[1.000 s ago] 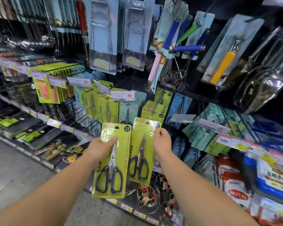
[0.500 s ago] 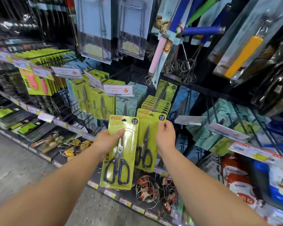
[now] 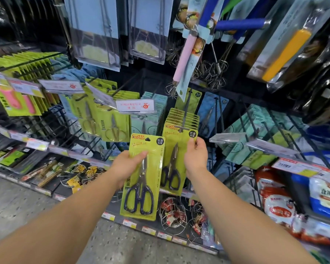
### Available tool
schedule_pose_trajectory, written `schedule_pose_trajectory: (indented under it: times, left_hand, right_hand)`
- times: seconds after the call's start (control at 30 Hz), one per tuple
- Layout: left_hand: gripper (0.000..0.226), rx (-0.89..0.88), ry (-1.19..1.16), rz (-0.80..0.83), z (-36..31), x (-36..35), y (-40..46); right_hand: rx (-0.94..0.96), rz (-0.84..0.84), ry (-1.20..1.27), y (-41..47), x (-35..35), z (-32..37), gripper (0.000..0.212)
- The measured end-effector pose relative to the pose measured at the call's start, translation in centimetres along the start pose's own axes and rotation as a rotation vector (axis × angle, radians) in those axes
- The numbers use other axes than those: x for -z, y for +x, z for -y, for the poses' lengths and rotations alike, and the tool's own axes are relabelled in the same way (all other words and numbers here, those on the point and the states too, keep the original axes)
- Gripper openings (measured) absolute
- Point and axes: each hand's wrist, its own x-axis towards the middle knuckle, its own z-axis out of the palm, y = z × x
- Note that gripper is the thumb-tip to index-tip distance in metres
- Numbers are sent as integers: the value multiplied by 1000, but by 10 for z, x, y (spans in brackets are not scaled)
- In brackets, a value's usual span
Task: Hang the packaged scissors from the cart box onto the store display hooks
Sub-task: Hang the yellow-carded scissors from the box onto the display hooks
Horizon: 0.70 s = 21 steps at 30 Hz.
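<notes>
Two packaged scissors are in hand, one per hand. The left hand (image 3: 127, 166) grips the near scissors pack (image 3: 143, 180) at its left edge, fingers curled behind the card and thumb pressed across the blades; the pack hangs free below the grip, tilted slightly, clear of the display. The right hand (image 3: 195, 156) pinches the second scissors pack (image 3: 174, 159) at its upper right edge. That pack's top sits at the tip of the display hook (image 3: 185, 115), fronting a stack of identical green packs (image 3: 182, 116); their number cannot be counted reliably. Whether its hole is over the hook cannot be told. Two price tag holders (image 3: 135, 105) project nearby.
</notes>
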Motion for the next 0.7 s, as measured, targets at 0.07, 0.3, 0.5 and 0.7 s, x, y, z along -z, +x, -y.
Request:
schedule_pose_trajectory:
  times: [0.07, 0.3, 0.5, 0.7]
  left_hand:
    - [86, -13, -6, 33, 3, -1, 4]
    - [52, -97, 73, 104, -1, -6, 11]
    - [39, -218, 31, 121, -10, -32, 20]
    - [37, -259, 35, 57, -24, -61, 23]
  right_hand:
    - [-39, 6, -26, 7, -1, 2, 35]
    - [-99, -70, -2, 11, 3, 6, 33]
    - [-176, 249, 157, -16, 16, -22, 37]
    - [-21, 252, 80, -21, 25, -19, 11]
